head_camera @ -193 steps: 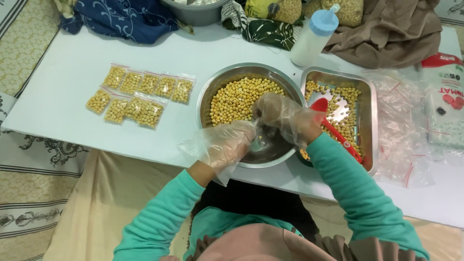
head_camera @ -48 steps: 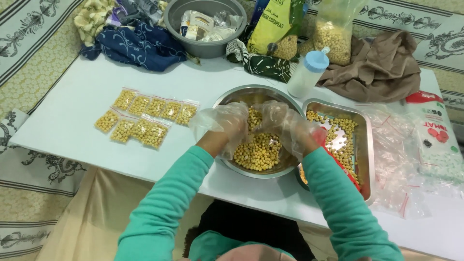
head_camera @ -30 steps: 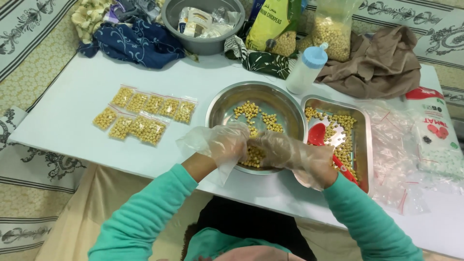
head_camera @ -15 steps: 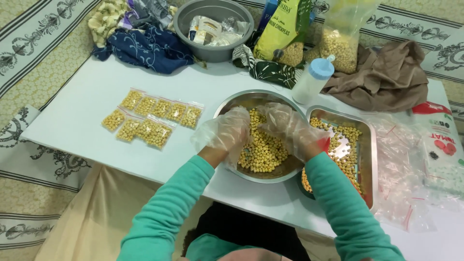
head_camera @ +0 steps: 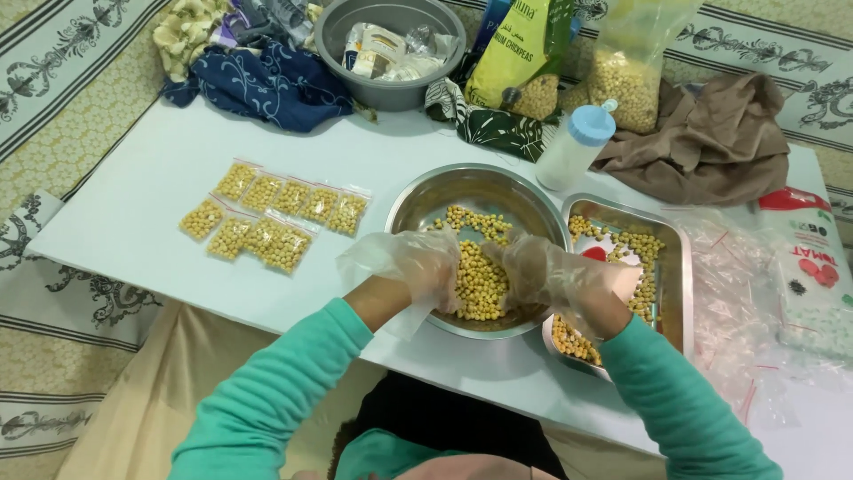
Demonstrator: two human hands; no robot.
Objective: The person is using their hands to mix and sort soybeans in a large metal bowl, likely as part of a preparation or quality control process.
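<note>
Chickpeas (head_camera: 480, 283), round and pale, cupped between both crinkly-gloved hands, left (head_camera: 425, 268) and right (head_camera: 555, 276), in shiny steel bowl (head_camera: 462, 188)

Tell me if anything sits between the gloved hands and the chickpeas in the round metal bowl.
Nothing visible does. The left hand and right hand, both in thin clear gloves, are already down inside the round metal bowl, against the pile of chickpeas. Only the glove film separates them.

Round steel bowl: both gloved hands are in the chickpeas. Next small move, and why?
Probably cup the hands together and lift a scoop. The left hand and right hand flank the heap of chickpeas in the steel bowl, palms inward; whether either hand already grips any is unclear.
</note>
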